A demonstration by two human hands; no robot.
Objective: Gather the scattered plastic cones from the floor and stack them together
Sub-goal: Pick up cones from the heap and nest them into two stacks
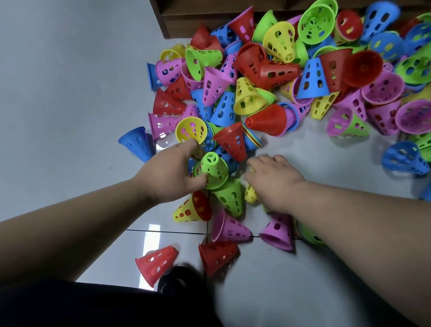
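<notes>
Where the pale tiled floor (43, 101) meets a brown wooden shelf unit (218, 0), item one: heap of perforated cones (293, 75) in red, blue, green, yellow and purple, lying at all angles.

Item two: green cone (213, 170), narrow end up, at the heap's near edge, gripped by the left hand (170, 172), thumb and fingers curled round it.

Item three: right hand (273, 180), palm down over a yellow cone (251, 194); fingers bent, but whether they grip it cannot be told.

Loose nearby: red cone (157, 264), purple cone (229, 228).
</notes>
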